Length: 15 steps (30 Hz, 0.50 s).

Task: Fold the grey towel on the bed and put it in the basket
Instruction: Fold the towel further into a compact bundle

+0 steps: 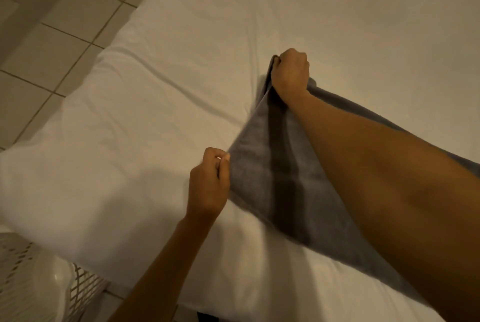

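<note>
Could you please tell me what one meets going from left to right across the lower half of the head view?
White lattice basket → left hand pinching the towel's edge → grey towel → right forearm.

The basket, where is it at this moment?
In the head view, the white lattice basket stands on the floor at the bottom left, beside the bed corner, apart from the grey towel.

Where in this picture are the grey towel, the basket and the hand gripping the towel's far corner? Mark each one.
grey towel (259, 181): head view, on its flat middle between the hands.
basket (80, 288): head view, on its white lattice wall, bottom left.
right hand (291, 72): head view, on the back of the hand.
</note>
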Available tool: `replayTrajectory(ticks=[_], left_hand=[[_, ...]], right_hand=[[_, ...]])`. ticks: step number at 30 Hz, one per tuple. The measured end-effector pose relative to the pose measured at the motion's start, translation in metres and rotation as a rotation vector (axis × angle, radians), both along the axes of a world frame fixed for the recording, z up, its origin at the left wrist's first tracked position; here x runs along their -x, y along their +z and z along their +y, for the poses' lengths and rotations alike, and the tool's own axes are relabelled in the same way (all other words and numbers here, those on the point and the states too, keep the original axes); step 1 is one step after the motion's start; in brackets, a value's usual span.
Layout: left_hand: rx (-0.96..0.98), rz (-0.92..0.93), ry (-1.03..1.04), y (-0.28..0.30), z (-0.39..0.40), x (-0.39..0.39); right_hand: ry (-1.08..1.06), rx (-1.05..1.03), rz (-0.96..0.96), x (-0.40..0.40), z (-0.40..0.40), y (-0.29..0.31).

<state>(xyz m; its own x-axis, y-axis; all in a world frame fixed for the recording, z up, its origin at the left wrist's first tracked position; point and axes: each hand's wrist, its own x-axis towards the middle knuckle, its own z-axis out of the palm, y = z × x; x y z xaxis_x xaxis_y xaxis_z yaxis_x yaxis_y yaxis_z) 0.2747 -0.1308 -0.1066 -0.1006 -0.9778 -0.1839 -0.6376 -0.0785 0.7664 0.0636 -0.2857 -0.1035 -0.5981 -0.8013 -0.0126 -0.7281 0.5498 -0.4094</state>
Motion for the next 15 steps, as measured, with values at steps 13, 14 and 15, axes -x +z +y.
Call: replayTrajectory(ticks=[13,14,15], left_hand=[[0.148,-0.293,-0.217,-0.023,-0.013,0.006],[0.218,-0.293,-0.277,-0.023,-0.015,0.015],[0.24,-0.306,-0.359,-0.024,-0.017,0.024]], right_hand=[[0.23,-0.019,-0.27,-0.008,0.052,-0.037],[0.246,-0.021,-0.176,-0.001,0.062,-0.039],[0.25,-0.04,-0.089,0.007,0.073,-0.043]])
